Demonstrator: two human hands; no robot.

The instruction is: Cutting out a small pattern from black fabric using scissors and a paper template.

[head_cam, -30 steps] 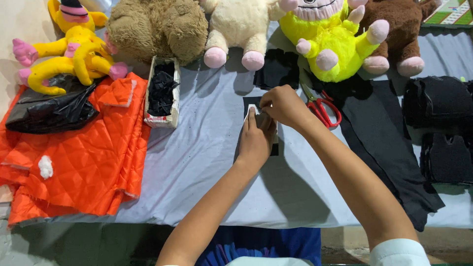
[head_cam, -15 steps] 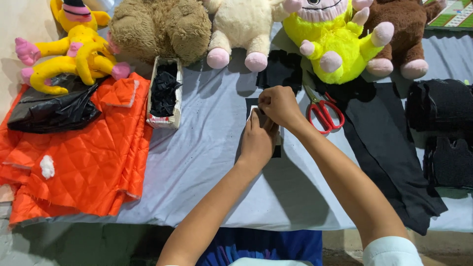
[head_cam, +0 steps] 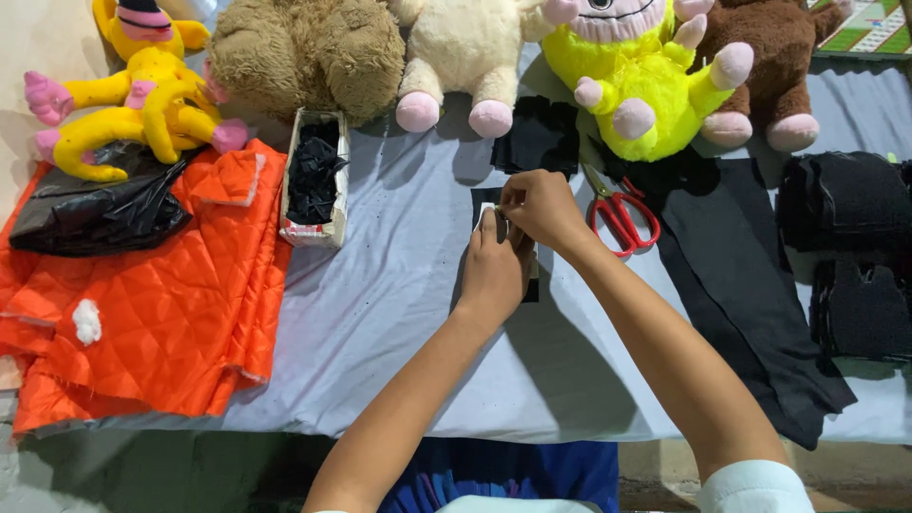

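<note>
My left hand (head_cam: 496, 266) lies flat on a small black fabric piece (head_cam: 484, 198) with a pale card-like template on top of it, pressing it onto the grey cloth-covered table (head_cam: 399, 313). My right hand (head_cam: 540, 204) pinches at the upper edge of that template, fingers closed on something too small to make out. Most of the fabric piece is hidden under both hands. Red-handled scissors (head_cam: 619, 214) lie just right of my right hand.
Plush toys line the back: yellow (head_cam: 142, 90), brown (head_cam: 309, 57), cream (head_cam: 465, 52), bright yellow (head_cam: 636, 81), dark brown (head_cam: 779, 71). Orange quilted fabric (head_cam: 142, 304) and a black plastic bag (head_cam: 95, 214) sit left. A box of black scraps (head_cam: 313, 176); black cloth (head_cam: 750, 285) lies right.
Both hands stay on the black piece; the view has shifted slightly, and my right hand's fingers have edged a little along the template's top edge.
</note>
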